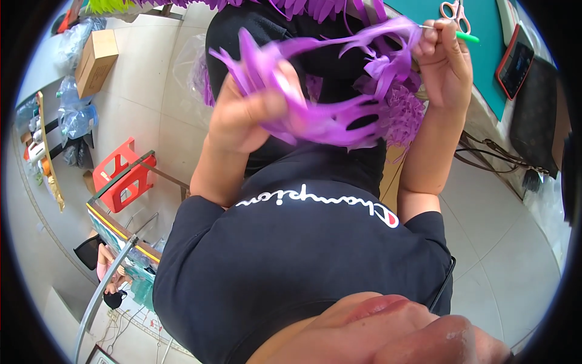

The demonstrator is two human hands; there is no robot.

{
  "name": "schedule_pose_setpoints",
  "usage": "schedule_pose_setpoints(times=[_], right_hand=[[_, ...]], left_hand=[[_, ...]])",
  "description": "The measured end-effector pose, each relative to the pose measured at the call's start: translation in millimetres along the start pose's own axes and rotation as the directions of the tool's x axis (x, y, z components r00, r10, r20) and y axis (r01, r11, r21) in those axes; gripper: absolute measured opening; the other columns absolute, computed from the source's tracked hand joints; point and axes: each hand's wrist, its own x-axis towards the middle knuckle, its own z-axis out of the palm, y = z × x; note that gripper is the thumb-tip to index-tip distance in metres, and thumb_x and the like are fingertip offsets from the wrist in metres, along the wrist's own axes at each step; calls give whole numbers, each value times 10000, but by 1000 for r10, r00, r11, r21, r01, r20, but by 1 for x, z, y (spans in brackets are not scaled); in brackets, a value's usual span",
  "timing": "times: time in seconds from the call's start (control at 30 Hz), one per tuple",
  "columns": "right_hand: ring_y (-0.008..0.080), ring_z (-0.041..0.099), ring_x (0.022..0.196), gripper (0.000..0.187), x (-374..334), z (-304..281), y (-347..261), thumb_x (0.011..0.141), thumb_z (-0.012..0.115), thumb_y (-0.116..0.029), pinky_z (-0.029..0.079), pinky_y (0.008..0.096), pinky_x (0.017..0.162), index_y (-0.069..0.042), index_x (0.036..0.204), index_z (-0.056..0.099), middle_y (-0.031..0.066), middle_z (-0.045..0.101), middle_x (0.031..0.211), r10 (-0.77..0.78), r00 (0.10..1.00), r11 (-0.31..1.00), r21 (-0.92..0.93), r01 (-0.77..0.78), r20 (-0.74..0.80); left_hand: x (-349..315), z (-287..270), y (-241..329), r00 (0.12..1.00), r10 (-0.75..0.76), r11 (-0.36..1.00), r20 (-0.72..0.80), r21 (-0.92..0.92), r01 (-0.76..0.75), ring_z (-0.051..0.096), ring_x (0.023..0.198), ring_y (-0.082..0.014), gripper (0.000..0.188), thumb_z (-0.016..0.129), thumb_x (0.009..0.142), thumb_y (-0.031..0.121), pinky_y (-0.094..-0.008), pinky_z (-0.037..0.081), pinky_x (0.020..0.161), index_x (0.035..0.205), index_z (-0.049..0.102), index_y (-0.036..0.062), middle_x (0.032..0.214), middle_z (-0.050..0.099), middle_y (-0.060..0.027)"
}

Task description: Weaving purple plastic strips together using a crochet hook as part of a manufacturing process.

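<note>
A long purple fringed fabric strip (327,115) loops between my two hands, blurred by motion. My left hand (248,112) is closed round its left part, with pointed petal-like ends sticking out above the fingers. At the upper right, my right hand (445,67) pinches a thin metal tool with a green handle (467,37). The tool's metal shaft points left, and its tip meets the purple strip, so its shape cannot be made out. More ruffled purple fringe (403,112) hangs beside my right wrist. My lap in dark trousers (260,30) lies beneath the strip.
A green mat (482,73) covers the table at the right, bearing pink-handled scissors (456,15) and a phone in a red case (515,64). A dark bag (536,115) lies nearby. Leftward are a red stool (124,176), a cardboard box (97,60) and another person (112,270).
</note>
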Motion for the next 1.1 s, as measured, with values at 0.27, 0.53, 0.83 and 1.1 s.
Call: schedule_pose_setpoints(times=[0.27, 0.53, 0.83, 1.1], right_hand=[[222, 670, 794, 109, -46, 85, 45, 847, 669, 2, 535, 304, 719, 43, 939, 627, 156, 681, 901, -329, 923, 726, -571, 383, 201], [257, 678, 818, 149, -48, 93, 56, 840, 684, -31, 545, 303, 706, 9, 970, 623, 184, 679, 916, -441, 804, 418, -701, 577, 399], [232, 669, 739, 249, -53, 96, 62, 699, 772, -1, 548, 283, 614, -7, 929, 676, 134, 678, 861, -517, 748, 273, -749, 604, 415], [254, 572, 707, 116, -55, 104, 46, 739, 732, -23, 454, 313, 613, -16, 785, 625, 117, 594, 808, -318, 846, 100, -872, 479, 428]], left_hand=[[19, 4, -9, 905, 206, 926, -373, 373, -57, 636, 649, -149, 70, 627, 899, 40, -255, 525, 621, 893, 617, -29, 745, 654, -96], [15, 5, -18, 888, 249, 912, -387, 402, -80, 653, 683, -134, 56, 646, 885, 31, -245, 535, 647, 896, 630, -21, 782, 677, -96], [13, 4, -24, 887, 283, 891, -366, 443, -102, 655, 693, -121, 54, 648, 885, 36, -228, 532, 643, 899, 635, -14, 788, 680, -85], [14, 0, -26, 884, 370, 787, -286, 603, -134, 657, 673, -124, 82, 652, 890, 59, -228, 527, 628, 885, 635, -22, 757, 679, -83]])
